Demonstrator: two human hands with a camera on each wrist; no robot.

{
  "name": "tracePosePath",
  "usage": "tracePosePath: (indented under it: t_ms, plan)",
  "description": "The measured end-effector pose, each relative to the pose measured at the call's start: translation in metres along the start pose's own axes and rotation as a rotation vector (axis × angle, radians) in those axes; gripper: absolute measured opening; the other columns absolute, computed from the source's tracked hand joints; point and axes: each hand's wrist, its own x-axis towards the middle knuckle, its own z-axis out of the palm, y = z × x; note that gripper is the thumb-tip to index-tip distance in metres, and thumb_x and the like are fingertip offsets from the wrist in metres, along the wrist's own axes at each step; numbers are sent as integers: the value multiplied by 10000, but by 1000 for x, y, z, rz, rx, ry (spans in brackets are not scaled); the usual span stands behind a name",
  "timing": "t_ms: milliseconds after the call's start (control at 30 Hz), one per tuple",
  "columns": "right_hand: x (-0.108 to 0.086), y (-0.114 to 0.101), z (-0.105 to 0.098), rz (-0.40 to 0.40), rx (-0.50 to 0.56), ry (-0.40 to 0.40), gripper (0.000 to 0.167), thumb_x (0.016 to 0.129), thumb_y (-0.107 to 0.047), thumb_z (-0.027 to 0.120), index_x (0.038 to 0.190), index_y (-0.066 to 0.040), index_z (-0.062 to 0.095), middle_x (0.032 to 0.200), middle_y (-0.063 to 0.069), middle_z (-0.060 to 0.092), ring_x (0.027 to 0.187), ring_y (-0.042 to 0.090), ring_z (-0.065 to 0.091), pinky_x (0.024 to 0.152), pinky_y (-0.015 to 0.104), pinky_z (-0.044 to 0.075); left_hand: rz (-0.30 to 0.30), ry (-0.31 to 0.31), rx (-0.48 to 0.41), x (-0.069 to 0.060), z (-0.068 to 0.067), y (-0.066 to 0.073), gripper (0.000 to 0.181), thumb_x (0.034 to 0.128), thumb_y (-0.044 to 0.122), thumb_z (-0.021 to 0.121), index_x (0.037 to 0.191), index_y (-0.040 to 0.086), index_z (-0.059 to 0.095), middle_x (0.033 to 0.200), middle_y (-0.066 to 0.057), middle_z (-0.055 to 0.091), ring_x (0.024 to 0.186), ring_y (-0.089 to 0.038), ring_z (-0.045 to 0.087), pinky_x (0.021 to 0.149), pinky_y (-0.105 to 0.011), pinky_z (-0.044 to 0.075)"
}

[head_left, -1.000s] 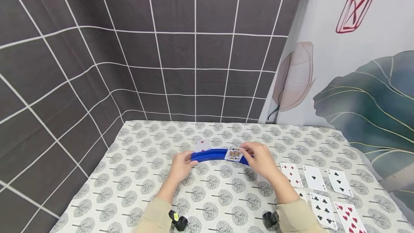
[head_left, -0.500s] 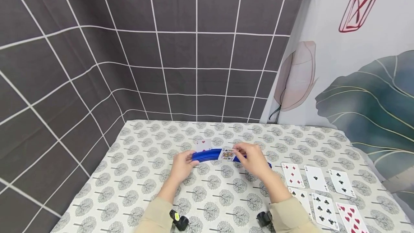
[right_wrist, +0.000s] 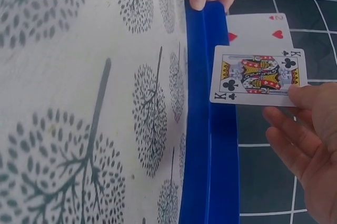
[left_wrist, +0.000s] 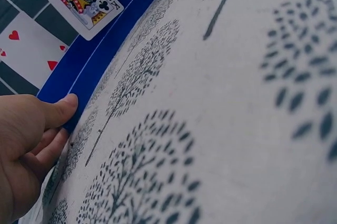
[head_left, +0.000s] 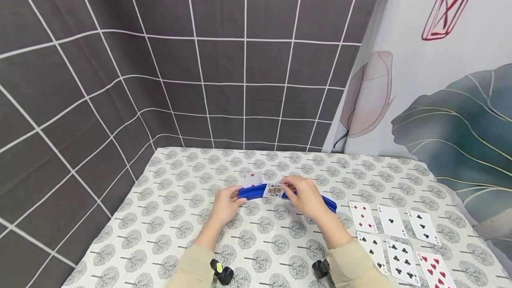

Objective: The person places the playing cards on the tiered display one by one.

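A curved blue card holder (head_left: 252, 192) stands on the patterned cloth in the head view. My left hand (head_left: 225, 206) grips its left end, thumb on the near side. My right hand (head_left: 306, 197) pinches a king of clubs (right_wrist: 258, 79) by one edge, between thumb and fingers. In the right wrist view the king's lower edge overlaps the holder; whether it sits in the groove I cannot tell. A two of hearts (right_wrist: 258, 27) rises at the holder's left part, close to my left hand, and the king partly covers it in that view.
Face-up cards lie in two rows on the right of the cloth, among them a five of diamonds (head_left: 362, 217), an ace of clubs (head_left: 392, 221) and a six of clubs (head_left: 402, 262). A dark gridded curtain (head_left: 224, 61) hangs behind the table.
My right hand has moved left along the holder with the king of clubs, bringing it nearer the two of hearts. More of the holder's right end shows. My left hand keeps its grip.
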Motion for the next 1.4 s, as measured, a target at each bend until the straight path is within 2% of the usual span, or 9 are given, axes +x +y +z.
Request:
tracePosePath:
  t_ms: [400,767,1133,1400]
  plan:
    - [8,-7,8,-9,5,9,82,893,-20,754,955,-71,737,932,62,760,796,197,728,755,328,655,-9,-2,-14,1,-1,-1,367,826,-21,787,1175,-65,682,1090,-269,710,1028,-372,712,875,-284,625]
    - [16,-14,21,26,15,20,115,895,-21,749,1007,-43,746,958,81,765,817,196,732,783,349,652,-9,-14,-28,1,-1,-1,365,826,-21,787,1171,-69,680,1089,-271,709,1026,-372,713,868,-280,627]
    - [18,-17,34,21,-14,-2,81,914,-61,746,992,-82,747,957,49,764,828,181,726,776,348,647,-14,-14,-37,0,0,3,358,832,-40,776,1174,-76,675,1092,-279,705,1031,-378,711,869,-281,626]
    - [21,-16,42,-51,-10,-28,133,917,-9,721,1019,-82,766,1010,58,770,862,190,733,780,328,648,-5,-17,-45,-1,-1,4,341,830,-45,774,1157,-71,681,1089,-277,707,1028,-379,713,862,-278,628]
